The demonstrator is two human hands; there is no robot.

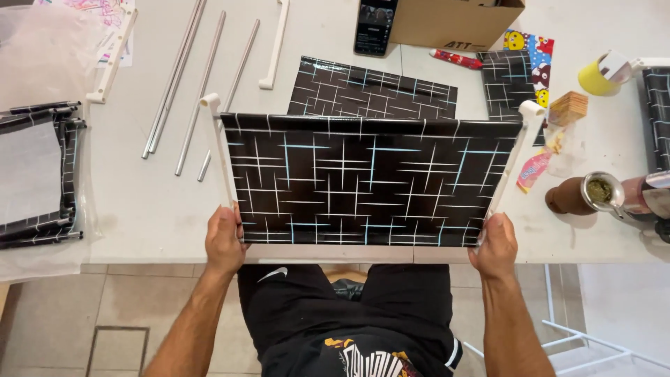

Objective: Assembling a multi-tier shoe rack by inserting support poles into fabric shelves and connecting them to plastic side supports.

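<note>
Hands first: left hand [225, 241] grips the near end of the left white rail [218, 150], right hand [495, 246] grips the near end of the right rail [511, 159], fingers curled under and out of sight, so how tightly they wrap is hard to judge, though both seem clamped on the plastic. Between the rails stretches the black shelf panel [370, 181] with its white and blue line pattern, held over the near edge of the white table [146, 202]. The panel hides most of a second patterned sheet [373, 87] lying flat behind it; only that sheet's far strip shows. A third patterned piece [508, 84] sits partly under a colourful card [530, 59]. At left, a stack of folded panels [38, 174] is cut off by the frame, and another at right [657, 115] is cropped too. Metal rods [202, 91] lie loose left of the panel, well apart from it, with spare white rails [276, 45] beyond. Phone [375, 26] and cardboard box [453, 21] run off the top edge. On the right, a yellow tape roll [599, 75], a wood block [567, 108] and a cup [579, 194] crowd the corner. Open tabletop lies between the rods and the left rail.
</note>
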